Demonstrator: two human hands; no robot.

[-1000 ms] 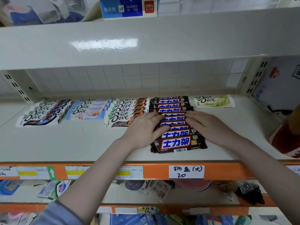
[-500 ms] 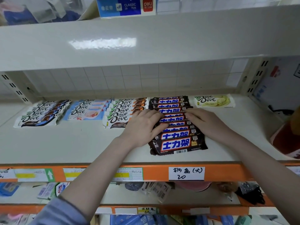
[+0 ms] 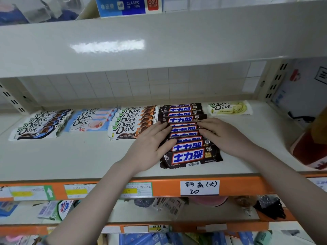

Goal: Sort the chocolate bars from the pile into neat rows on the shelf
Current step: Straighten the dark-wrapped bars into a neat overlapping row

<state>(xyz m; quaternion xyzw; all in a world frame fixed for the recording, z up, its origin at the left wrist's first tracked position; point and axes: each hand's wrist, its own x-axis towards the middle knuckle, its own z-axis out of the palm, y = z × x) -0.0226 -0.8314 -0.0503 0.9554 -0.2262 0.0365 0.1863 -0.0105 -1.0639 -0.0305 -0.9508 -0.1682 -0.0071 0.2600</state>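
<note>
Orange price rails edge the store shelving, and the nearest rail carries a handwritten white label just below the white shelf where the sorting happens. On that shelf a row of dark brown chocolate bars with blue-and-white lettering runs from near the front edge toward the back, each bar overlapping the one behind it. The left hand lies on the row's left edge with its fingers straight and flat, the thumb resting across the front bars. The right hand presses the row's right edge the same way, fingers extended and together, so the bars sit between the two flat palms. Left of this row lie three more overlapping rows of Dove bars: one with brown and orange wrappers just beside the left hand, one in pale blue, and one in white and dark blue farthest left. At the back right, a single pale green Dove bar lies apart, near the tiled wall. Above, a blue box stands on the upper shelf.
</note>
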